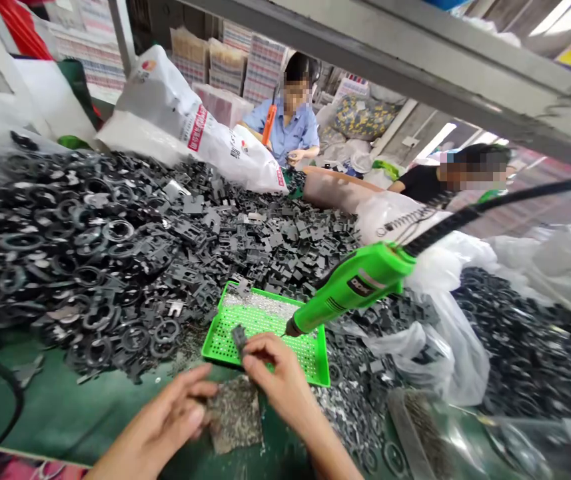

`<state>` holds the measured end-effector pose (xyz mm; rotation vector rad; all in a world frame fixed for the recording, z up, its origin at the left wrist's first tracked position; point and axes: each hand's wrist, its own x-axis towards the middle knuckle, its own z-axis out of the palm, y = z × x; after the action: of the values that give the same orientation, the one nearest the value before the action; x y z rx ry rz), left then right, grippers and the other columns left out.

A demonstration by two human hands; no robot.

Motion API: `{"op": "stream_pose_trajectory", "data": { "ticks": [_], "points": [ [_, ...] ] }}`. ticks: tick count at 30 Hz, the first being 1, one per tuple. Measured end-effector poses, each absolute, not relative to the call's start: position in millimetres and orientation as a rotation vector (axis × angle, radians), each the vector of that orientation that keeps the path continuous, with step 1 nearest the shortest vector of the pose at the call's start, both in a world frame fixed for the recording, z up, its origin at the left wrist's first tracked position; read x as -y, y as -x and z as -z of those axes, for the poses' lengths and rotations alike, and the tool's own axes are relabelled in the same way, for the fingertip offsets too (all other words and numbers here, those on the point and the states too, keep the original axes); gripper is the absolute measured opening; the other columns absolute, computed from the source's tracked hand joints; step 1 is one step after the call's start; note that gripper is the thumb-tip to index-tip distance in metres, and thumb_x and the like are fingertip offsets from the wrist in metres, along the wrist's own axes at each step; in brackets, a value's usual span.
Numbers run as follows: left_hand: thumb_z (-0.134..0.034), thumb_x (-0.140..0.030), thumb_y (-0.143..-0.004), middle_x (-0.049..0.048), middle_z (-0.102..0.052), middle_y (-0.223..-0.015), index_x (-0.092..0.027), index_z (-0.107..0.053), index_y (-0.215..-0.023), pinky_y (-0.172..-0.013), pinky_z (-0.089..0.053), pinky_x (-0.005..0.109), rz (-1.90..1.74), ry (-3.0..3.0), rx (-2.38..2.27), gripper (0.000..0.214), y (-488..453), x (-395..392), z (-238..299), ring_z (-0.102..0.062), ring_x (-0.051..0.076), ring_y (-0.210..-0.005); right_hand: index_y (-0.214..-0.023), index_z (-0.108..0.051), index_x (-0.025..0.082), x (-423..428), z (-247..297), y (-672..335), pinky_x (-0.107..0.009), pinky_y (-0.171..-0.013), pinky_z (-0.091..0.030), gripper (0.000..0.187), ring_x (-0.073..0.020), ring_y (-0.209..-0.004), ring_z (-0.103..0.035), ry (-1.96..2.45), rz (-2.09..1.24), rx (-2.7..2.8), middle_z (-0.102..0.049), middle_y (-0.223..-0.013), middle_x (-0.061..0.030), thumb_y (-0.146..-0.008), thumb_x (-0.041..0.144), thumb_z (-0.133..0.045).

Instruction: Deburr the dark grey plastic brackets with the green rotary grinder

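Forearms of the left hand (158, 420) and right hand (278, 377) cut off by the lower edge. Dark plastic piece (238, 339) partly hidden by the right hand's fingers; any contents of the left hand not visible. Pale specks (260, 305) on the green perforated tray (312, 353) too small to identify. Black cord (515, 200) runs past the right edge. Co-worker's (290, 123) lower body hidden behind a white sack (180, 113).

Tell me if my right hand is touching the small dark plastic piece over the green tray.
Touching: the head view shows the right hand pinching the small dark plastic piece.
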<state>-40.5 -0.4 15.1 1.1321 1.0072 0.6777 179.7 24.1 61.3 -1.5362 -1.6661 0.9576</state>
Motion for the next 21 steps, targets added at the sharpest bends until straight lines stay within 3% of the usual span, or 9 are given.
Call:
{"op": "stream_pose_trajectory", "data": {
  "ticks": [3,5,7,9,11,15,19,21],
  "points": [
    [-0.055,-0.058,-0.086,0.0056,-0.067,-0.099,-0.023,-0.059,-0.12,-0.08,-0.054,0.03,-0.725,-1.032,-0.854,0.048,-7,-3,-19,-0.064,0.019,-0.085,-0.086,-0.058,0.02,19,-55,-168,-0.026,-0.06,-0.051,0.029,-0.0142,-0.063,-0.063,1.181,-1.504,1.044,-0.064,-0.075,-0.001,-0.085,0.049,-0.059],
    [-0.054,-0.056,-0.088,0.0029,-0.068,-0.085,-0.023,-0.062,-0.111,-0.07,-0.056,0.026,-0.73,-1.117,-0.823,0.042,-20,2,-21,-0.066,0.018,-0.075,-0.098,-0.057,0.021,46,-47,-166,-0.025,-0.059,-0.05,0.033,-0.0128,-0.06,-0.063,1.165,-1.493,0.878,-0.065,-0.078,-0.0016,-0.085,0.051,-0.058],
    [-0.057,-0.049,-0.088,0.0006,-0.068,-0.081,-0.024,-0.065,-0.1,-0.066,-0.055,0.022,-0.771,-1.368,-0.868,0.029,-18,7,-19,-0.066,0.017,-0.071,-0.112,-0.056,0.023,65,-43,-178,-0.025,-0.062,-0.051,0.033,-0.0122,-0.065,-0.064,1.32,-1.285,1.048,-0.066,-0.103,-0.0076,-0.087,0.045,-0.058],
    [-0.062,-0.038,-0.087,-0.0007,-0.068,-0.083,-0.025,-0.066,-0.095,-0.07,-0.054,0.02,-0.898,-1.767,-0.899,0.016,-8,11,-15,-0.066,0.015,-0.076,-0.112,-0.06,0.024,77,-42,-206,-0.025,-0.067,-0.052,0.026,-0.0127,-0.071,-0.065,1.554,-0.963,1.375,-0.061,-0.12,-0.0102,-0.088,0.035,-0.058],
    [-0.061,-0.028,-0.088,-0.0009,-0.067,-0.083,-0.026,-0.067,-0.097,-0.078,-0.051,0.02,-1.071,-2.185,-0.844,0.011,1,10,-10,-0.065,0.015,-0.079,-0.094,-0.065,0.023,82,-42,-241,-0.027,-0.078,-0.051,0.016,-0.0174,-0.087,-0.066,1.827,-0.618,1.576,-0.066,-0.099,-0.0069,-0.092,0.025,-0.049],
    [-0.046,-0.008,-0.087,0.0002,-0.065,-0.081,-0.024,-0.067,-0.094,-0.098,-0.044,0.029,-1.126,-2.609,-0.785,0.027,0,5,-11,-0.062,0.015,-0.082,-0.08,-0.065,0.022,78,-33,-291,-0.031,-0.072,-0.052,0.014,-0.0213,-0.077,-0.066,2.204,-0.262,1.816,-0.067,-0.08,-0.0043,-0.087,0.02,-0.054],
    [-0.048,-0.023,-0.089,0.0077,-0.065,-0.112,-0.019,-0.064,-0.095,-0.103,-0.041,0.037,-1.107,-2.68,-0.843,0.018,-15,7,-13,-0.056,0.023,-0.112,-0.075,-0.062,0.023,70,-23,-299,-0.03,-0.069,-0.054,0.016,-0.0209,-0.073,-0.068,2.174,-0.265,1.966,-0.067,-0.076,-0.0036,-0.086,0.02,-0.051],
    [-0.051,-0.028,-0.088,0.0071,-0.066,-0.108,-0.018,-0.063,-0.095,-0.102,-0.043,0.037,-1.084,-2.703,-0.846,0.017,-20,11,-7,-0.058,0.022,-0.105,-0.072,-0.06,0.024,68,-21,-303,-0.028,-0.063,-0.055,0.017,-0.0191,-0.067,-0.068,2.113,-0.279,2.014,-0.067,-0.071,-0.002,-0.085,0.024,-0.05]
  ]
}}
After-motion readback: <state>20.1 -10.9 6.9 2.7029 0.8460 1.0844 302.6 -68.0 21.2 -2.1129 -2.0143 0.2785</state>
